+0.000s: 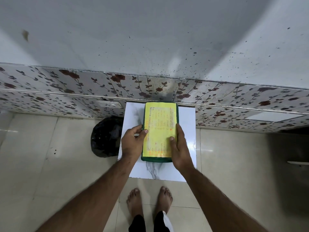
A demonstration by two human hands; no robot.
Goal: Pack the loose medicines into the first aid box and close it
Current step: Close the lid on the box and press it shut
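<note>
The first aid box (pixel 159 118) is a dark green case with a yellow printed label covering its lid. It lies shut on a small white marble-patterned table (pixel 187 124). My left hand (pixel 132 143) grips the box's left edge, thumb on the lid. My right hand (pixel 178 149) holds the right edge, thumb pressed on the label. No loose medicines show on the table.
A black plastic bag (pixel 105 138) sits on the floor left of the table. A floral-tiled wall (pixel 66 91) runs behind, with a white wall above. My bare feet (pixel 148 203) stand on beige floor tiles just before the table.
</note>
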